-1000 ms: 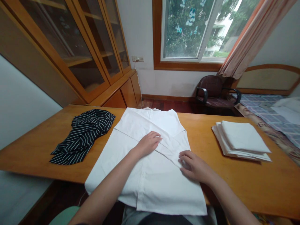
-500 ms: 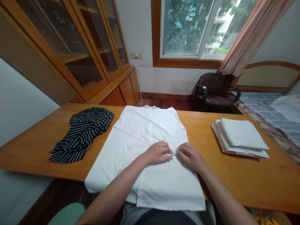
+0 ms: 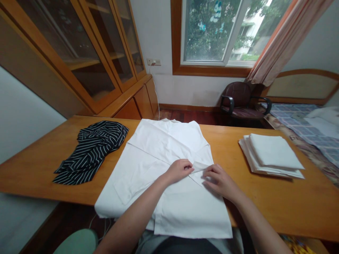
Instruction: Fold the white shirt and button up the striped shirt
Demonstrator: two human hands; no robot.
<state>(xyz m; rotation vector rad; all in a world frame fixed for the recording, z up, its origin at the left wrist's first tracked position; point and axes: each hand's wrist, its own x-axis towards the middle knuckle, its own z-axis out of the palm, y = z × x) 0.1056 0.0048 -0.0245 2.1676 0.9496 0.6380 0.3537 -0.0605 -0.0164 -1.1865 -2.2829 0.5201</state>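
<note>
remotely i list: one white cloth shirt [image 3: 190,213], flat on honey-brown wooden tabletop [image 3: 267,204]; sleeve end [image 3: 200,166] newly opened out, hence better exposed; left hand [image 3: 181,170] pinching it, right hand [image 3: 219,180] loosely spread.

Goes bare along the left forearm [image 3: 132,213] and the right forearm [image 3: 255,215], both smooth and tapering from a fuller upper part to narrow wrists, then on to an uncovered left hand [image 3: 180,170] and an uncovered right hand [image 3: 219,180], each with slim fingers. Wears a dark garment [image 3: 189,246], near black and plain in the small visible part, with a rounded upper outline at the bottom middle of the view. Shows pale grey cloth [image 3: 148,241] to either side of that, too cut off to tell which garment.
</note>
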